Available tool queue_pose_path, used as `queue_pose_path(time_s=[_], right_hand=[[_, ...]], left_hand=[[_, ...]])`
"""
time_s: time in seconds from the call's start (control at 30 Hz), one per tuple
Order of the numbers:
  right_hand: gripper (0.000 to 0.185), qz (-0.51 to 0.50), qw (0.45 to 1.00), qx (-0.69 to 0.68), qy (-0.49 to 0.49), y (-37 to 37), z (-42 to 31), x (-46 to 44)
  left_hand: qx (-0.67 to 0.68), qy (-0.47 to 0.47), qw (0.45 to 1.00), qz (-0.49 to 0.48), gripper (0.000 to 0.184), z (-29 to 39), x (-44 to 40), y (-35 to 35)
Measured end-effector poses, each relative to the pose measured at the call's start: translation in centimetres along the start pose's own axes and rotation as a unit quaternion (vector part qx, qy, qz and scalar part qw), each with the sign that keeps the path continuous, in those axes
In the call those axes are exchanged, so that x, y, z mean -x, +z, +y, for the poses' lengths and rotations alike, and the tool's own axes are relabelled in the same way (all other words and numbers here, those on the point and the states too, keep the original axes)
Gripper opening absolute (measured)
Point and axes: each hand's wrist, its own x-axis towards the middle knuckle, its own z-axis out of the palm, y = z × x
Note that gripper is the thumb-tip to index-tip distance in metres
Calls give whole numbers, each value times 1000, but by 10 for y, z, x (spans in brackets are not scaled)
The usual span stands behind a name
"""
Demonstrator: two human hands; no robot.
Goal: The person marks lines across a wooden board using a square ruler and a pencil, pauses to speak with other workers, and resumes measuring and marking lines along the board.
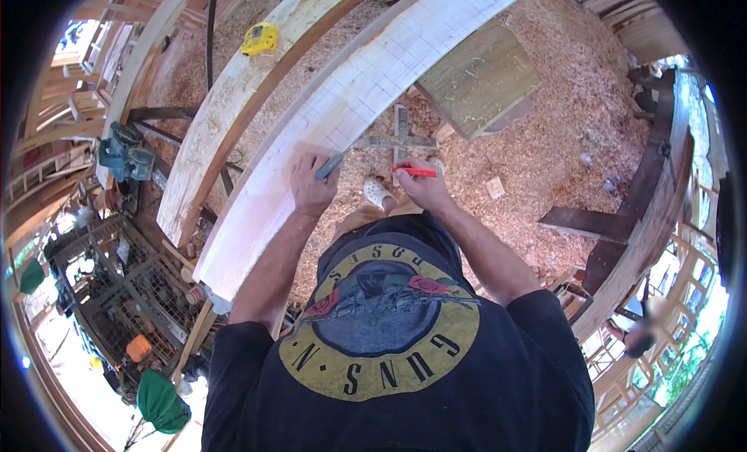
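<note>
My left hand [313, 189] rests at the lower edge of a pale, curved timber [362, 82], its fingers closed around a small flat teal tool [329, 167] whose kind I cannot make out. Pencil lines cross the timber's face in a grid. To the right, my right hand [426, 190] pinches a red marking pencil [415, 172] away from the timber, above the floor. A second curved timber [226, 113] lies behind, with a yellow tape measure [260, 38] on it.
Wood shavings cover the floor [572, 152]. A square wooden block [478, 80] stands on the right, beyond a crossed wooden stand [401, 137]. A teal power tool [124, 152] sits left, above a metal cage [124, 277]. Another person [640, 339] is at far right.
</note>
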Motion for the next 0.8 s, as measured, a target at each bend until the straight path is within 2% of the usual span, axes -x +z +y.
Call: queue_pose_path(time_s=[0.8], right_hand=[[25, -15, 1000, -5, -27, 10, -36, -11]], left_hand=[[-11, 4, 1000, -4, 14, -3, 0, 3]])
